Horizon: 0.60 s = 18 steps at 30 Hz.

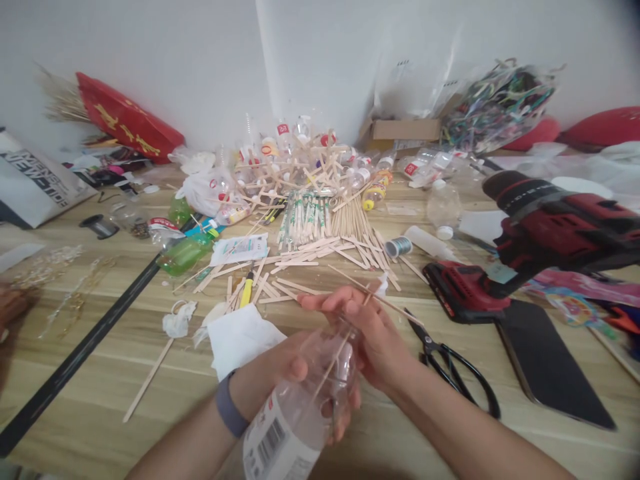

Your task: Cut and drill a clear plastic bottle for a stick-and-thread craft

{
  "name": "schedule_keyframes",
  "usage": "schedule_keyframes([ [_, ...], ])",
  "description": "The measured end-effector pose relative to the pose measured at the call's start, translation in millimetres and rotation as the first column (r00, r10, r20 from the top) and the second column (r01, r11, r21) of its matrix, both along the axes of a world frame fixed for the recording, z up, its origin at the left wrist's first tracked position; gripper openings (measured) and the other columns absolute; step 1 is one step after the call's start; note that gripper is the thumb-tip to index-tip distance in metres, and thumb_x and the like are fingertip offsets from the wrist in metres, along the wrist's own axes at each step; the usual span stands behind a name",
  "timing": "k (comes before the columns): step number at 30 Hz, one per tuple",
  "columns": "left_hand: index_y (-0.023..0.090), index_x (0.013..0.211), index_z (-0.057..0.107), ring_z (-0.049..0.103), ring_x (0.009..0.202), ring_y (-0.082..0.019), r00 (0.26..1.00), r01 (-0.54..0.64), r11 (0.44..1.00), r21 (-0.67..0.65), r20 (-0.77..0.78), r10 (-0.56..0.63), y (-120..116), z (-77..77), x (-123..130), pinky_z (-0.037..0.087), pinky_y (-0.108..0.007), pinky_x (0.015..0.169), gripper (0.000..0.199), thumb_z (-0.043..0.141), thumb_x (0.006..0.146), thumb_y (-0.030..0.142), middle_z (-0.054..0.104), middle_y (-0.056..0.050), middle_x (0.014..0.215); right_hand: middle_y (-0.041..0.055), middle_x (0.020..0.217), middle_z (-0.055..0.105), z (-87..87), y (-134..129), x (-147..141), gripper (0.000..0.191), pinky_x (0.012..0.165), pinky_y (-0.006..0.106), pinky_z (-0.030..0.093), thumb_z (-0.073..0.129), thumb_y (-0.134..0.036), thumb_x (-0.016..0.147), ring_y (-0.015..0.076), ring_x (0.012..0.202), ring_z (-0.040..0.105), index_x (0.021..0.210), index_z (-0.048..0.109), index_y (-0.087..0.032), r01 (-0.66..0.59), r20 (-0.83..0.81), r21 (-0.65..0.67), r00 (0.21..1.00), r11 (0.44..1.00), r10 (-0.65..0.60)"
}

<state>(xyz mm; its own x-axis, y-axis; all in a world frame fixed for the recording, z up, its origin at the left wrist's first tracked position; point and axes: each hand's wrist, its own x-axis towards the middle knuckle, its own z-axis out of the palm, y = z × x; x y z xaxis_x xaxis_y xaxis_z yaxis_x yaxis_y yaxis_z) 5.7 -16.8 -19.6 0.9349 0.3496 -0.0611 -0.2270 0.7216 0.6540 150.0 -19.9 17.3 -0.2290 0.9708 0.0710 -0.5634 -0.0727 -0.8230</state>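
Note:
A clear plastic bottle (300, 427) with a white barcode label lies tilted between my hands, its neck end pointing away from me. My left hand (313, 333), below a grey wristband, is wrapped round the bottle's upper part. At the neck end my right hand (373, 330) has its fingers closed round the bottle and a thin wooden stick (333, 363) that runs along it. A second thin stick (395, 308) crosses near my right fingertips. The exact grip at the neck is partly hidden by the fingers.
Black scissors (450, 373), a dark phone (550, 363) and a red drill (555, 227) lie at right. Ahead are loose craft sticks (320, 252) and piled bottles. White tissue (243, 340) and a black strip (95, 340) lie at left. Another person's hand (11, 303) shows at the left edge.

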Motion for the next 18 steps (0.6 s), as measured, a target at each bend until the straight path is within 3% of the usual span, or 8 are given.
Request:
schedule_keyframes([
  [3, 0.022, 0.092, 0.068, 0.061, 0.047, -0.016, 0.999, 0.039, 0.999, -0.028, 0.018, -0.038, 0, -6.9, 4, 0.048, -0.029, 0.045, 0.066, 0.077, 0.045, 0.068, 0.065, 0.001, 0.07, 0.0049, 0.097, 0.078, -1.2, 0, 3, 0.025, 0.085, 0.038, 0.053, 0.073, -0.05, 0.076, 0.0263, 0.105, 0.068, 0.075, 0.072, -0.025, -0.053, 0.001, 0.0, 0.999, 0.999, 0.053],
  [5, 0.019, 0.093, 0.067, 0.062, 0.054, -0.016, 0.998, -0.014, 1.0, 0.024, -0.056, 0.015, 4, -0.5, 0, 0.048, -0.028, 0.05, 0.059, 0.079, 0.052, 0.06, 0.065, -0.001, 0.075, 0.0052, 0.093, 0.079, -3.7, 2, 3, 0.024, 0.082, 0.036, 0.053, 0.074, -0.048, 0.074, 0.0264, 0.101, 0.069, 0.07, 0.071, -0.024, -0.015, 0.021, -0.063, 1.0, 0.998, 0.017],
  [6, 0.017, 0.097, 0.067, 0.063, 0.064, -0.016, 0.99, -0.062, 0.996, 0.069, -0.125, 0.07, 6, 5.6, -2, 0.048, -0.028, 0.056, 0.051, 0.077, 0.061, 0.052, 0.066, -0.003, 0.081, 0.0051, 0.09, 0.079, -5.3, 4, 3, 0.023, 0.081, 0.035, 0.053, 0.074, -0.046, 0.074, 0.0258, 0.099, 0.07, 0.069, 0.071, -0.024, 0.023, 0.036, -0.111, 0.999, 0.994, -0.019],
  [7, 0.016, 0.092, 0.066, 0.062, 0.067, -0.017, 0.96, -0.064, 0.975, 0.213, -0.254, 0.119, 8, 13.0, -5, 0.048, -0.028, 0.058, 0.042, 0.077, 0.063, 0.044, 0.065, -0.002, 0.079, 0.0051, 0.088, 0.079, -6.6, 6, 2, 0.023, 0.081, 0.034, 0.053, 0.075, -0.045, 0.074, 0.025, 0.097, 0.07, 0.068, 0.071, -0.023, 0.066, 0.049, -0.158, 0.997, 0.985, -0.059],
  [8, 0.017, 0.091, 0.066, 0.059, 0.071, -0.016, 0.893, -0.093, 0.913, 0.398, -0.372, 0.253, 10, 20.9, -7, 0.047, -0.028, 0.063, 0.034, 0.075, 0.067, 0.038, 0.065, -0.001, 0.082, 0.0053, 0.085, 0.079, -7.5, 8, 2, 0.023, 0.08, 0.033, 0.053, 0.075, -0.045, 0.073, 0.0242, 0.094, 0.071, 0.068, 0.071, -0.023, 0.104, 0.061, -0.202, 0.994, 0.974, -0.094],
  [11, 0.017, 0.096, 0.065, 0.055, 0.077, -0.015, 0.798, -0.091, 0.831, 0.549, -0.459, 0.391, 13, 40.4, -10, 0.043, -0.027, 0.069, 0.027, 0.073, 0.072, 0.027, 0.063, 0.001, 0.085, 0.0056, 0.08, 0.079, -6.6, 12, 0, 0.024, 0.077, 0.031, 0.053, 0.078, -0.045, 0.069, 0.022, 0.086, 0.071, 0.067, 0.072, -0.021, 0.18, 0.075, -0.292, 0.983, 0.939, -0.165],
  [14, 0.018, 0.095, 0.065, 0.055, 0.076, -0.015, 0.807, -0.066, 0.837, 0.544, -0.464, 0.365, 12, 46.3, -5, 0.043, -0.026, 0.068, 0.026, 0.074, 0.072, 0.028, 0.063, 0.002, 0.083, 0.0035, 0.078, 0.078, -2.4, 11, 2, 0.028, 0.072, 0.028, 0.053, 0.081, -0.049, 0.065, 0.0204, 0.083, 0.071, 0.071, 0.074, -0.023, 0.155, 0.008, -0.295, 0.987, 0.943, -0.16],
  [18, 0.017, 0.095, 0.067, 0.062, 0.07, -0.018, 0.917, -0.095, 0.96, 0.262, -0.353, 0.187, 7, 42.1, 2, 0.047, -0.031, 0.067, 0.039, 0.075, 0.07, 0.045, 0.066, -0.002, 0.084, 0.0009, 0.075, 0.078, 0.2, 8, 7, 0.031, 0.06, 0.027, 0.053, 0.084, -0.052, 0.062, 0.0207, 0.08, 0.071, 0.077, 0.073, -0.027, 0.03, -0.109, -0.246, 0.992, 0.969, -0.058],
])
